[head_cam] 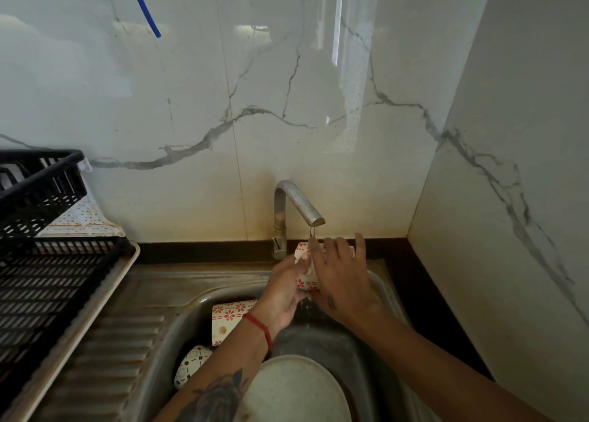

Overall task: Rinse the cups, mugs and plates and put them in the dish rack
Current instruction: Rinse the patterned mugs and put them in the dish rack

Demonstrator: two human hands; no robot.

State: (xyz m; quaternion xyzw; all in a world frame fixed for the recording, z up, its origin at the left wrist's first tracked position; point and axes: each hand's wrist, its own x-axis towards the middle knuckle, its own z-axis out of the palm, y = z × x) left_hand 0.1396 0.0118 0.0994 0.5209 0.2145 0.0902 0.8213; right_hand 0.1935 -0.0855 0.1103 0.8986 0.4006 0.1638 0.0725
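The steel sink [178, 297] sits under a marbled wall, and nearest you a pale plate [296, 389] lies in the basin with two patterned mugs beside it – one black-dotted [191, 366], one red-flowered [232, 321]. Further in, your left hand [282, 291] curls round a third mug [306, 275] under the tap [298, 204], while your right hand [342, 271] lies over it, fingers spread. Wet glaze could slip – it would drop onto the crockery below. The black rack [47, 278] waits at left
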